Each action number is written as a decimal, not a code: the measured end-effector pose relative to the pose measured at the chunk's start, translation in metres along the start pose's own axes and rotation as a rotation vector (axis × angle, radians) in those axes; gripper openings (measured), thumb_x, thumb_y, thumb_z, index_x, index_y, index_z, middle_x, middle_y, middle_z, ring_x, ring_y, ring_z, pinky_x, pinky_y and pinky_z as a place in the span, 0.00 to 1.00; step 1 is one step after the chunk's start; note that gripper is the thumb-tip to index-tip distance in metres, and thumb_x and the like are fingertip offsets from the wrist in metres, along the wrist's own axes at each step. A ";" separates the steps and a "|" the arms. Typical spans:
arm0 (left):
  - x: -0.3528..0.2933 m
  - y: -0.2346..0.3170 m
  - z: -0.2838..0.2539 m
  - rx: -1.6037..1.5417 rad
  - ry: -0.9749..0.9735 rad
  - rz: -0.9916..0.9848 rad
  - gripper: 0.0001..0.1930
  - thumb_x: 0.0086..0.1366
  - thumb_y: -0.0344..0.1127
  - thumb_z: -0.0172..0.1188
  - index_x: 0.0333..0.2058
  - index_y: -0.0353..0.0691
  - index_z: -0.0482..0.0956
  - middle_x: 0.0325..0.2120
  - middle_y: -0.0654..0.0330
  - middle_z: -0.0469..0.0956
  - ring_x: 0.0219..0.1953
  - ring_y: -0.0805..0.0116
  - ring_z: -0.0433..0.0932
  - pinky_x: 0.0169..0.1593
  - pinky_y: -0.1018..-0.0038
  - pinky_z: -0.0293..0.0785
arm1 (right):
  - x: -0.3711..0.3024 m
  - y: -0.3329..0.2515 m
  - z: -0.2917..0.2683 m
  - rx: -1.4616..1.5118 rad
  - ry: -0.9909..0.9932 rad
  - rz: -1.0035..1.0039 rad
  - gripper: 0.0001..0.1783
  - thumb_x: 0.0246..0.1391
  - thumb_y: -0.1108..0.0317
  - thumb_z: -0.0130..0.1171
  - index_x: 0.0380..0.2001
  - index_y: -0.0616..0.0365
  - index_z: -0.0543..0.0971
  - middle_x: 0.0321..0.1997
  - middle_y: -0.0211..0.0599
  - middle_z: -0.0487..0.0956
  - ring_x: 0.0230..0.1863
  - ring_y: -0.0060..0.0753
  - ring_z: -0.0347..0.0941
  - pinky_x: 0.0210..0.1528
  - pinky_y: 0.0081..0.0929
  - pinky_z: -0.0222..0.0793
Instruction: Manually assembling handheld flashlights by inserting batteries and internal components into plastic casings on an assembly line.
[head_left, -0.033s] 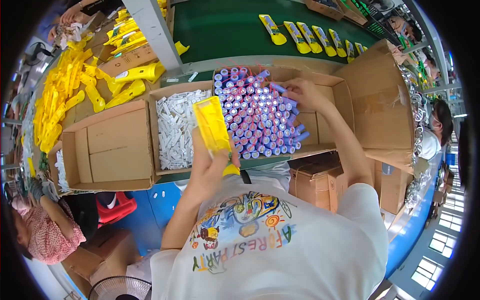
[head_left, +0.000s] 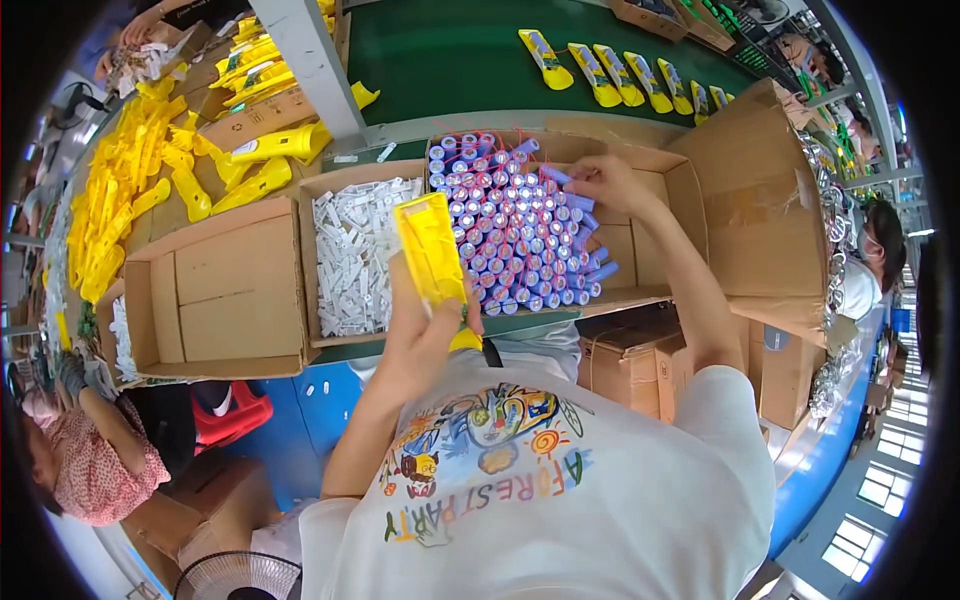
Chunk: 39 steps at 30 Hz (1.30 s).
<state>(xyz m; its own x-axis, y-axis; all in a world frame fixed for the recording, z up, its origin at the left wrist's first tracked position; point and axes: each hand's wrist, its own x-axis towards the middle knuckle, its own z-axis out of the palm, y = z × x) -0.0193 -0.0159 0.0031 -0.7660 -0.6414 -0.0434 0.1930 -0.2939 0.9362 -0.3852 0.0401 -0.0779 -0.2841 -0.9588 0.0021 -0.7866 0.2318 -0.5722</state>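
My left hand [head_left: 425,325] is closed round the lower end of a yellow plastic casing [head_left: 432,245], hollow side up, above the inner edge of a carton of small white plastic parts [head_left: 355,255]. To its right, a carton holds purple cylindrical battery cells [head_left: 515,235], mostly standing on end with thin red wires across them. At the far right of that pile, my right hand [head_left: 608,187] pinches a purple battery cell [head_left: 553,175] that lies tilted on the others. Some of its fingertips are hard to make out.
An empty-looking cardboard box [head_left: 235,300] stands at the left, beyond it a heap of yellow casings [head_left: 115,200]. A metal post [head_left: 310,70] rises behind the cartons. Filled casings [head_left: 620,75] lie on the green conveyor [head_left: 440,60]. A raised carton flap [head_left: 765,220] borders the right.
The yellow casing in my left hand has shifted slightly to the right. My right hand stays at the same battery cell.
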 end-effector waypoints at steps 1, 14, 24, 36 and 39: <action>-0.003 0.000 0.001 0.001 -0.006 -0.029 0.21 0.58 0.17 0.39 0.50 0.39 0.51 0.36 0.55 0.67 0.28 0.68 0.73 0.34 0.70 0.75 | 0.001 0.008 0.006 0.286 -0.181 0.082 0.13 0.52 0.64 0.61 0.37 0.61 0.81 0.29 0.34 0.82 0.27 0.25 0.76 0.32 0.26 0.72; -0.011 -0.016 0.008 0.078 0.096 0.077 0.33 0.60 0.20 0.42 0.61 0.41 0.40 0.42 0.54 0.65 0.35 0.72 0.73 0.33 0.75 0.75 | -0.052 -0.230 0.008 0.785 -0.447 0.110 0.06 0.52 0.72 0.64 0.28 0.64 0.78 0.25 0.35 0.80 0.26 0.19 0.78 0.27 0.15 0.75; -0.038 -0.007 -0.051 -0.199 0.397 0.017 0.31 0.55 0.18 0.44 0.57 0.45 0.49 0.40 0.55 0.66 0.30 0.69 0.72 0.32 0.72 0.75 | 0.040 -0.271 0.065 0.655 -0.904 -0.151 0.09 0.51 0.67 0.65 0.27 0.59 0.76 0.25 0.30 0.79 0.23 0.20 0.76 0.25 0.20 0.71; -0.056 0.000 -0.058 -0.432 0.498 0.083 0.26 0.52 0.21 0.46 0.50 0.45 0.53 0.36 0.53 0.67 0.26 0.63 0.73 0.31 0.64 0.74 | 0.112 -0.247 0.140 -0.239 -0.383 -0.932 0.04 0.43 0.68 0.63 0.26 0.52 0.81 0.35 0.28 0.74 0.42 0.32 0.73 0.38 0.31 0.71; -0.058 -0.003 -0.055 -0.407 0.477 0.086 0.27 0.53 0.21 0.47 0.52 0.45 0.53 0.36 0.53 0.68 0.27 0.63 0.74 0.31 0.64 0.75 | 0.108 -0.244 0.142 -0.190 -0.404 -0.898 0.04 0.43 0.67 0.63 0.26 0.53 0.81 0.36 0.28 0.75 0.42 0.34 0.73 0.41 0.30 0.71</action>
<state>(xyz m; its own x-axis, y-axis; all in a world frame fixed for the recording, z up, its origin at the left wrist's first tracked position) 0.0580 -0.0166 -0.0159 -0.3982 -0.8923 -0.2126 0.5312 -0.4132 0.7397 -0.1456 -0.1431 -0.0548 0.6372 -0.7675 0.0703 -0.7031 -0.6163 -0.3549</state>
